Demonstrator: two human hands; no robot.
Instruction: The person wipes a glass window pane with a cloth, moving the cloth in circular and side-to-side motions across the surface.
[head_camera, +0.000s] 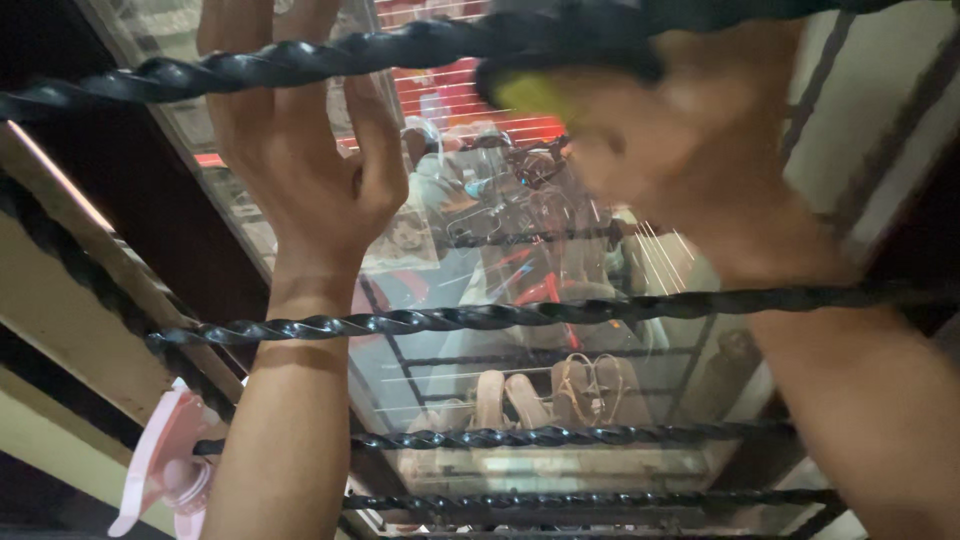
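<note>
A large pane of clear window glass (520, 300) fills most of the view, and reflections of sandals, bags and a red slatted surface are seen in it. In front of the pane a grille of black twisted iron bars (560, 312) is fixed, so both arms have been passed between the bars to get at the glass behind. The bars are spiralled like rope, dark and slightly glossy; the glass is smooth, streaked and shiny.

The right hand (690, 150) is pressed toward the upper part of the pane and is badly blurred, which suggests motion across the glass. A small yellow-green pad, perhaps a sponge or cloth (535, 93), appears to be clamped under its fingers just below the top bar, though the exact grip cannot be told through the blur.

The left hand (300, 150) is laid flat against the pane at upper left, with fingers straight and close together and nothing held, apparently as a brace.

At the lower left, a pale pink plastic spray bottle trigger (165, 465) is seen beside the left forearm, outside the grille.
</note>
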